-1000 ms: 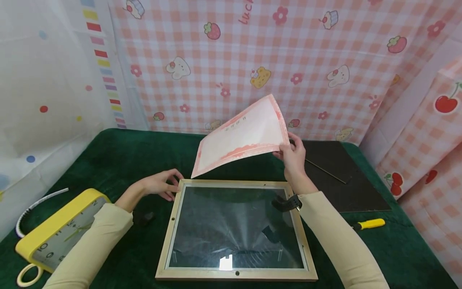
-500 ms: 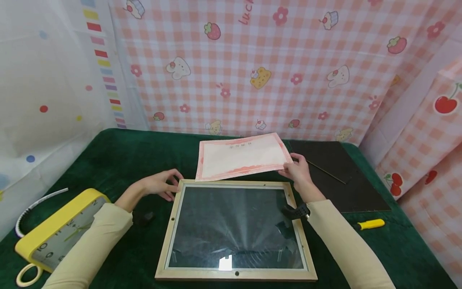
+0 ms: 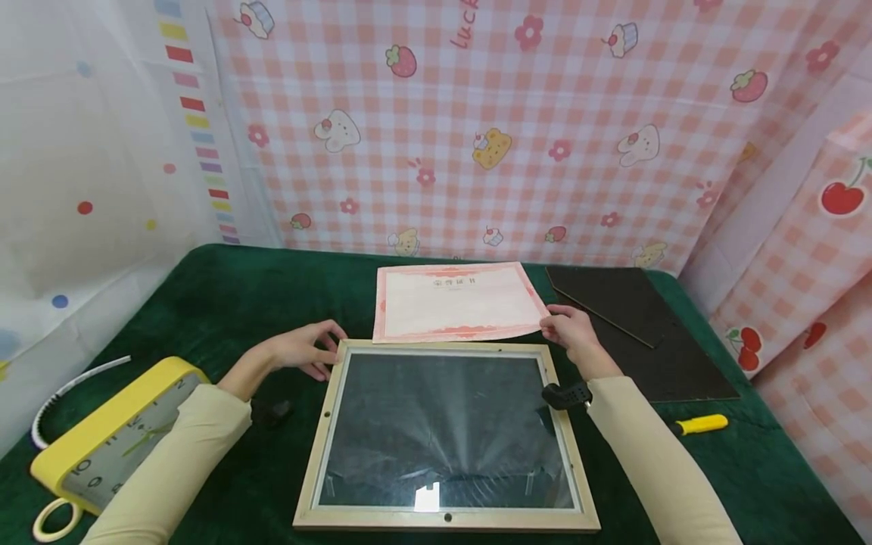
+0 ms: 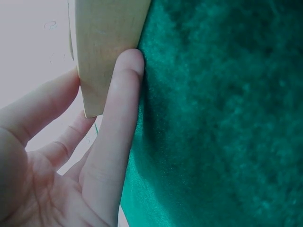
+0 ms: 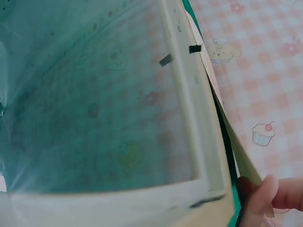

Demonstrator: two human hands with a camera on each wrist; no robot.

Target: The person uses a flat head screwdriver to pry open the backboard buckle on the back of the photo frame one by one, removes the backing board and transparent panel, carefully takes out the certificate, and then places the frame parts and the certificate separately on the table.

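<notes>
A pale wooden picture frame (image 3: 447, 518) with a clear pane lies flat in front of me. My left hand (image 3: 303, 348) holds its far left corner; in the left wrist view, the thumb (image 4: 125, 90) and fingers lie on different faces of the wood (image 4: 106, 42). Just beyond the frame is a certificate (image 3: 456, 303), a cream sheet with a pink border and dark printed characters. Its near right corner is pinched by my right hand (image 3: 571, 331). The right wrist view shows the sheet (image 5: 244, 161) edge-on, its corner bent between thumb and finger.
A black board (image 3: 654, 333) lies at the back right, a thin rod (image 3: 606, 318) on it. Nearer is a yellow-handled screwdriver (image 3: 702, 424). On the left, a yellow clock (image 3: 112, 424) leans by my forearm, near a white curved cord (image 3: 68, 390) and a dark object (image 3: 272, 412).
My right hand has lowered the certificate from a raised, tilted position to nearly flat behind the picture frame, moving slightly right and nearer. My left hand has stayed at the frame's corner.
</notes>
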